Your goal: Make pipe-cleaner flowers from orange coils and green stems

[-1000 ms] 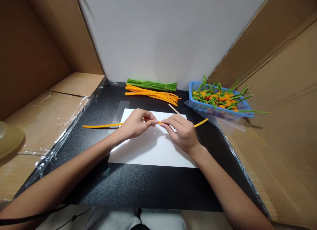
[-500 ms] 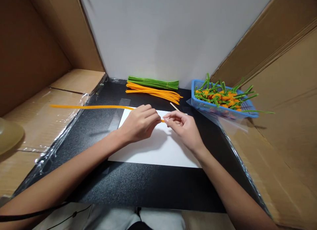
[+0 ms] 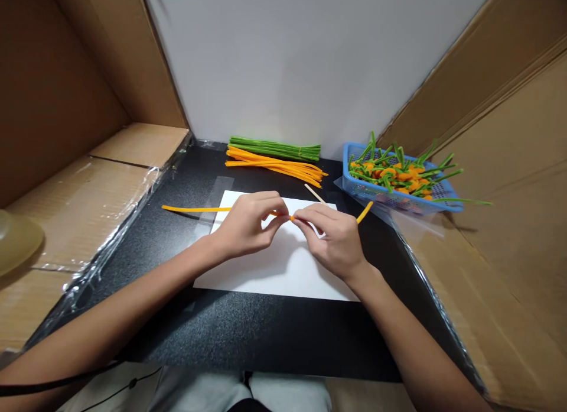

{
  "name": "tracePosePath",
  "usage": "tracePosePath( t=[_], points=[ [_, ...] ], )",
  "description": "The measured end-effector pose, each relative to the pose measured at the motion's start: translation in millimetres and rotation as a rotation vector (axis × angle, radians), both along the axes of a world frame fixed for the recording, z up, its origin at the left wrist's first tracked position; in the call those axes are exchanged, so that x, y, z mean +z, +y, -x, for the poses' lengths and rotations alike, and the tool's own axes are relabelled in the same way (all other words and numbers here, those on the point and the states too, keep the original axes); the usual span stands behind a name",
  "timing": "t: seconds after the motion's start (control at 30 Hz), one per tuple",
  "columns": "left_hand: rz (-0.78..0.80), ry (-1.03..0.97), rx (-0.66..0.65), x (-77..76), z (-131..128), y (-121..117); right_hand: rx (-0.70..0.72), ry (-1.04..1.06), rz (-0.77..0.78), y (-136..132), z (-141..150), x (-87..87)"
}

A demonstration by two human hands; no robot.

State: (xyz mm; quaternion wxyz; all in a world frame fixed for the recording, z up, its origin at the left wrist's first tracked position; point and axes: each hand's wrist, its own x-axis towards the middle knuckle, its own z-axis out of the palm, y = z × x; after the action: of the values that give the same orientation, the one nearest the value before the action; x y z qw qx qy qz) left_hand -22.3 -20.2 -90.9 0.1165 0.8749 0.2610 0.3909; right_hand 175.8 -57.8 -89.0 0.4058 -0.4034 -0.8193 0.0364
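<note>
An orange pipe cleaner (image 3: 197, 210) runs through both my hands above a white sheet of paper (image 3: 266, 273). My left hand (image 3: 254, 223) pinches it between thumb and fingertips, and one end sticks out past the hand to the left. Close beside, my right hand (image 3: 332, 234) pinches it too, fingertips almost touching those of the left. The other end shows behind the right hand, pointing up and right. The stretches inside the hands are hidden. A thin pale stick (image 3: 314, 193) lies just beyond my right hand, partly over the paper.
Orange pipe cleaners (image 3: 274, 164) and a green bundle (image 3: 274, 148) lie at the back of the black table (image 3: 248, 335). A blue basket (image 3: 376, 193) at back right holds several orange and green pieces, some stems jutting over its rim. Cardboard walls (image 3: 522, 181) flank the table.
The pipe cleaner has shifted right through my hands: its left tail is much shorter, and an end now shows beyond my right hand. The left fingers have arched more.
</note>
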Motion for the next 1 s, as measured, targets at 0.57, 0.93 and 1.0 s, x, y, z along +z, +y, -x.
tracePosePath(
  t=[0.57, 0.93, 1.0],
  points=[
    [-0.561, 0.176, -0.058, -11.3, 4.0, 6.0, 0.173, 0.527, 1.112, 6.1, -5.3, 14.3],
    [0.610, 0.045, -0.052, 17.3, 4.8, 6.8, 0.066, -0.217, -0.186, 4.0, -7.9, -1.0],
    [0.770, 0.048, -0.128, 20.3, 7.5, 10.4, 0.069, -0.274, -0.284, 2.7, -7.9, -0.8]
  ],
)
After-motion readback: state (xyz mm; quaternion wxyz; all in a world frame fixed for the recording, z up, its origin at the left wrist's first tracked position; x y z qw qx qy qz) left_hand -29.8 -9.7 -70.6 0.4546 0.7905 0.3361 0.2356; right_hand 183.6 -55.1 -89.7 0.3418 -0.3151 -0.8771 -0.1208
